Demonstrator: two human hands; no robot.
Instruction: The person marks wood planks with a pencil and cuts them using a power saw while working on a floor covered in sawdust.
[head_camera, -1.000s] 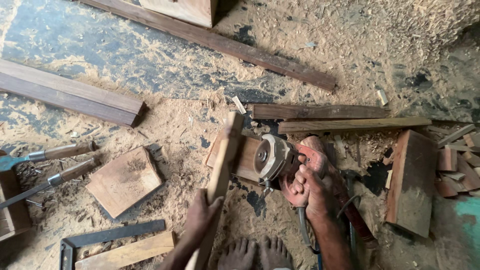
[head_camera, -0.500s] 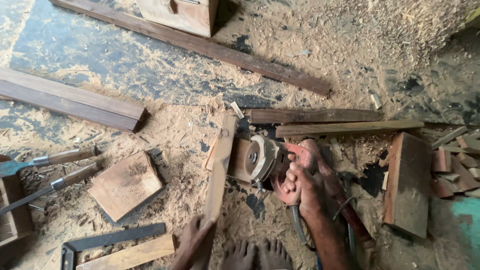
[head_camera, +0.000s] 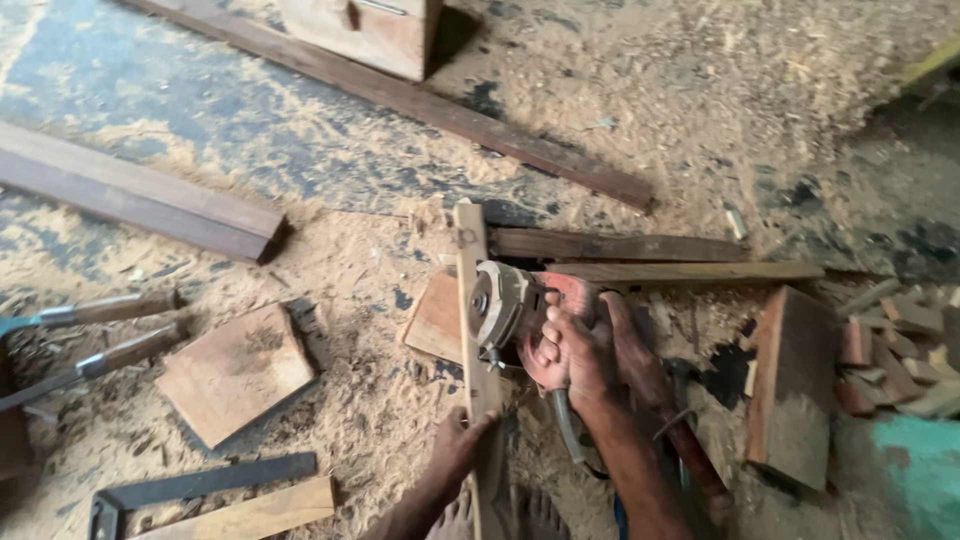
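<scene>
My right hand (head_camera: 585, 345) grips a red and grey power cutter (head_camera: 510, 305), its round guard pressed against the right side of a narrow pale wood strip (head_camera: 472, 290). The strip runs from the floor's middle down toward me. My left hand (head_camera: 460, 445) holds the strip's near end, fingers wrapped over its edge. Under the cutter lies a short reddish wood block (head_camera: 437, 318). My bare toes (head_camera: 520, 512) show at the bottom edge.
Sawdust covers the floor. A thick beam (head_camera: 140, 205) lies at the left, a long dark batten (head_camera: 420, 105) at the back, two planks (head_camera: 650, 258) behind the cutter. A square board (head_camera: 235, 372), hammers (head_camera: 95, 335), a steel square (head_camera: 190, 490) and offcuts (head_camera: 800, 385) lie around.
The cutter and my right hand have shifted left against the strip. My left hand keeps its hold on the strip's near end. The view has drifted a little.
</scene>
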